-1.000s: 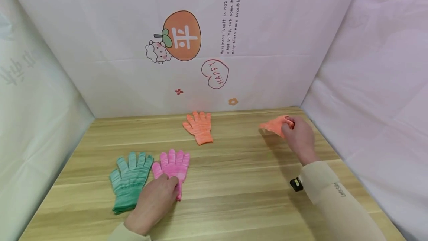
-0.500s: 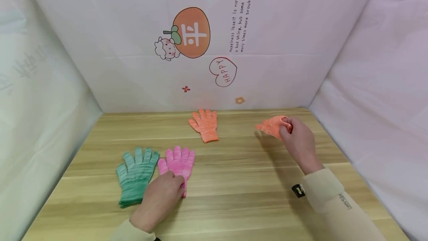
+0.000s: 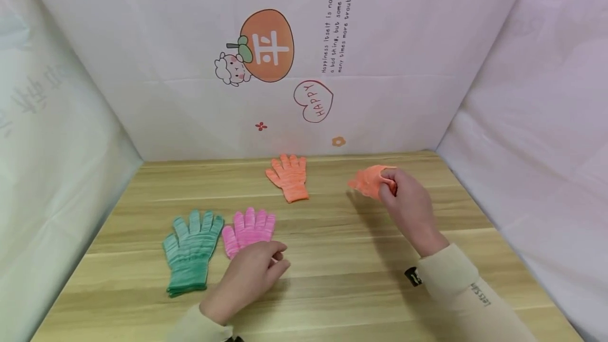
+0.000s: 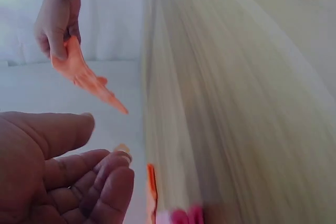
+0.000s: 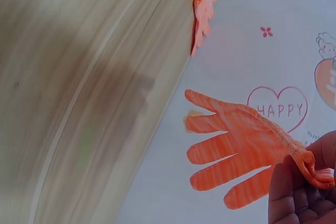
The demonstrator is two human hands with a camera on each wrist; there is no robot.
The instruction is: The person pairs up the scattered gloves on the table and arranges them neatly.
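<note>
An orange knit glove [image 5: 236,145] hangs from my right hand [image 3: 410,207], which pinches it by the cuff above the table. In the right wrist view its fingers spread away from the hand. My left hand [image 3: 252,273] holds nothing; its fingers are loosely bent, with thumb and fingertips apart in the left wrist view. It hovers by the pink glove [image 3: 249,228] and covers that glove's lower part in the head view. To its left lies a green glove [image 3: 192,249], flat with fingers pointing away. A second orange glove [image 3: 290,177] lies flat near the back edge.
The wooden table [image 3: 328,289] meets a printed white cloth wall [image 3: 389,94] at the back. White cloth sides rise at left [image 3: 62,146] and right [image 3: 532,146]. A small black tag [image 3: 413,276] hangs at the right sleeve.
My left hand has let go of the pink glove's cuff and moved right, off it. My right hand has carried the orange glove a little to the left.
</note>
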